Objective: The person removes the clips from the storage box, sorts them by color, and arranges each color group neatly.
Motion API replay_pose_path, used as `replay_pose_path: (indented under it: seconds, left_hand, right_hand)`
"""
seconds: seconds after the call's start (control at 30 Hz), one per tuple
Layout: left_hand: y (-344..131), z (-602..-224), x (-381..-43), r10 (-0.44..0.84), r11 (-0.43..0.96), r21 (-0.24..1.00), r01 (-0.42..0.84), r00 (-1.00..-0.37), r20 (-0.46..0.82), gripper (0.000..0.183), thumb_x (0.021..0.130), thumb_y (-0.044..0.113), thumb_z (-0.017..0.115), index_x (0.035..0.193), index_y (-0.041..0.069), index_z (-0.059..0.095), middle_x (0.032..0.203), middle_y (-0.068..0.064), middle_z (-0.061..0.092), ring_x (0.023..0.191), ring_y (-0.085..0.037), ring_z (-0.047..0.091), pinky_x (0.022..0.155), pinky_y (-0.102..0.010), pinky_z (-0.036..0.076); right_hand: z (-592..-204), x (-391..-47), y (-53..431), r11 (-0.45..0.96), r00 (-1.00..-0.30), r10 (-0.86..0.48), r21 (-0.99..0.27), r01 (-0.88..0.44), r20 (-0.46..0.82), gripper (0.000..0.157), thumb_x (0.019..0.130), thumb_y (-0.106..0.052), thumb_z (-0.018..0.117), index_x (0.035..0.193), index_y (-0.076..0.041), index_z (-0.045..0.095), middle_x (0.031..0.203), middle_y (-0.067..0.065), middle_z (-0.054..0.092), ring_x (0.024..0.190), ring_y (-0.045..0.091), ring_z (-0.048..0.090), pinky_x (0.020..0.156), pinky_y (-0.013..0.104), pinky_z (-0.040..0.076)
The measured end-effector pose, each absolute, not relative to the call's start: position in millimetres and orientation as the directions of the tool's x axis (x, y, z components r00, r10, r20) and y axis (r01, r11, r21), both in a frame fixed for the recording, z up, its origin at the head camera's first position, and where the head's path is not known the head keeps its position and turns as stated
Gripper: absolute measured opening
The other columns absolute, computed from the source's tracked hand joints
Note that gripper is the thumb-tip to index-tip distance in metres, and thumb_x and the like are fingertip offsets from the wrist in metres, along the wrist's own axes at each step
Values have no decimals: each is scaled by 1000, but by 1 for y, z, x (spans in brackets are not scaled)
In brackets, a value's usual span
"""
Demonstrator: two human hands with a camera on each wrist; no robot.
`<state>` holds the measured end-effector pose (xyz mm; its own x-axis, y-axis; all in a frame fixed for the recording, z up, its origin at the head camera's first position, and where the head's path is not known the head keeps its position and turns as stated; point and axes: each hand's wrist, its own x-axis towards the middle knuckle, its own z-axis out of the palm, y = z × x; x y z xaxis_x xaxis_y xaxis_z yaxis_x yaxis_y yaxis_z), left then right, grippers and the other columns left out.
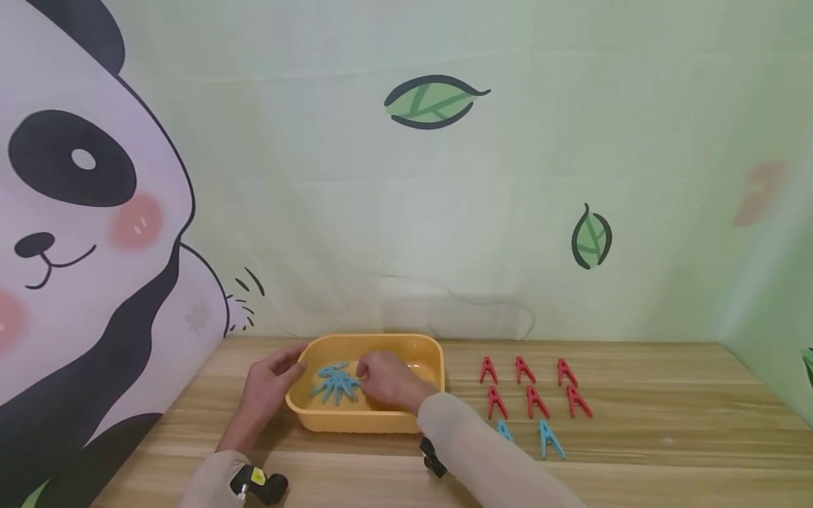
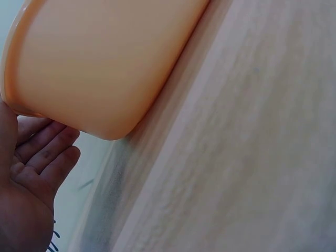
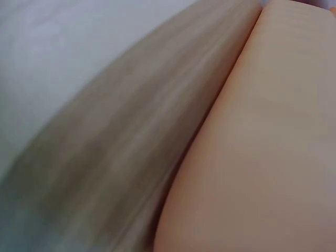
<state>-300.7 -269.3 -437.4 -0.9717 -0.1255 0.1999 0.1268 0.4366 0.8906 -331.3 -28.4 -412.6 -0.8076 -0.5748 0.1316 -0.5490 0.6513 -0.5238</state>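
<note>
A yellow plastic basin [image 1: 362, 422] stands on the table, with several light-blue clothespins [image 1: 335, 384] heaped in its left part. My left hand [image 1: 269, 384] rests at the basin's left rim. In the left wrist view its fingers lie loosely extended beside the outer wall, the thumb at the rim. My right hand [image 1: 390, 381] reaches down into the basin, just right of the heap. Its fingertips are hidden, so I cannot see whether they pinch a clothespin. The right wrist view shows only the basin's outer wall [image 3: 252, 147] and the table.
Right of the basin, red clothespins [image 1: 536, 402] lie in two rows of three. Below them lie two blue clothespins [image 1: 550, 439], the left one partly behind my right sleeve [image 1: 483, 451]. A printed cloth [image 1: 521, 176] with a panda and leaves hangs behind the wooden table [image 1: 667, 423].
</note>
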Motion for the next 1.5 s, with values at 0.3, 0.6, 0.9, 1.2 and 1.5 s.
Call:
replay_pose_path:
  seconds: [0.3, 0.6, 0.9, 1.2, 1.5]
  left_hand:
    - [-269, -439, -302, -125, 436, 891, 131, -971, 204, 41, 106, 15, 65, 144, -2, 63, 142, -21, 65, 131, -35, 63, 105, -31, 52]
    - [-267, -439, -302, -121, 430, 895, 121, -974, 190, 42, 107, 16, 64, 145, -1, 62, 144, -21, 64, 132, -36, 62, 109, -40, 50]
    - [-266, -437, -301, -121, 428, 896, 120, -975, 189, 43, 106, 17, 65, 145, -1, 62, 143, -21, 64, 132, -36, 62, 108, -36, 51]
    - [-266, -436, -300, -114, 444, 888, 118, -976, 186, 44, 107, 17, 64, 147, -2, 60, 147, -22, 61, 134, -36, 60, 110, -40, 49]
    - [-267, -437, -301, -101, 457, 880, 127, -976, 193, 45, 108, 19, 64, 148, -1, 60, 148, -21, 61, 135, -36, 59, 108, -34, 50]
  right_hand:
    - [-408, -331, -22, 693, -864, -492, -554, -462, 105, 11, 93, -8, 76, 102, -1, 77, 93, 5, 73, 85, 18, 66, 82, 31, 59]
    - [-409, -330, -20, 683, -833, -544, -525, -508, 98, 16, 88, -9, 81, 101, 0, 76, 97, 4, 72, 86, 15, 63, 82, 28, 57]
    - [-402, -325, -10, 669, -870, -483, -600, -438, 97, 19, 94, -12, 80, 108, 2, 75, 97, 6, 71, 80, 15, 62, 80, 32, 59]
    - [-386, -305, 8, 587, -850, -472, -637, -500, 232, 23, 94, -12, 80, 112, 1, 75, 106, 9, 74, 96, 20, 66, 88, 37, 58]
    - [-371, -277, 34, 559, -802, -450, -577, -595, 392, 18, 91, -10, 84, 102, 0, 75, 95, 8, 72, 87, 25, 67, 78, 32, 57]
